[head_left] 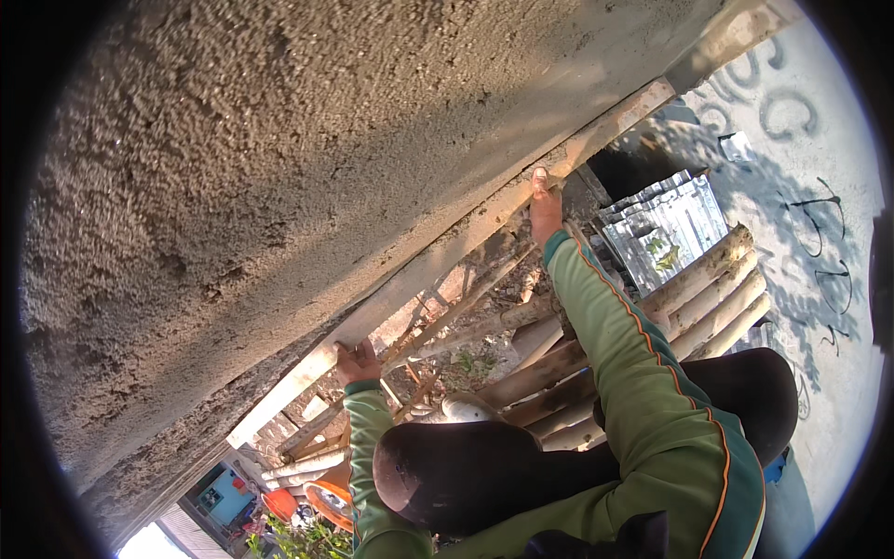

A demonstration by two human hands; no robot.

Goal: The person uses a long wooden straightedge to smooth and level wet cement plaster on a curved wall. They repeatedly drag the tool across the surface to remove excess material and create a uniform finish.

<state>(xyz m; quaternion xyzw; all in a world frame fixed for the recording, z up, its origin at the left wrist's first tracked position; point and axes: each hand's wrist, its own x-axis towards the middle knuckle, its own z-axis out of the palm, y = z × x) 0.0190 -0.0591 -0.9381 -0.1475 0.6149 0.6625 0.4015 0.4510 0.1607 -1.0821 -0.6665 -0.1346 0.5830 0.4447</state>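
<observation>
A long, pale wooden board [480, 226] runs diagonally along the edge of a rough, grey-brown plastered wall [233, 186]. My left hand [356, 363] grips it toward its lower-left end, the thumb at its edge. Higher up and to the right, my right hand [546, 210] is closed round the same board, with its thumb lying over the face. The fingers of both hands are largely hidden. The board's upper edge lies against the plaster or very near it. Long green sleeves cover both of my arms.
My bent, dark-trousered knees are above round wooden poles [712, 293]. Beyond them are a corrugated metal sheet [666, 228] and a pale wall with dark scrawls [792, 168]. Far below stand an orange-rimmed basin [331, 503] and green leaves [303, 540], with loose poles and rubble nearby.
</observation>
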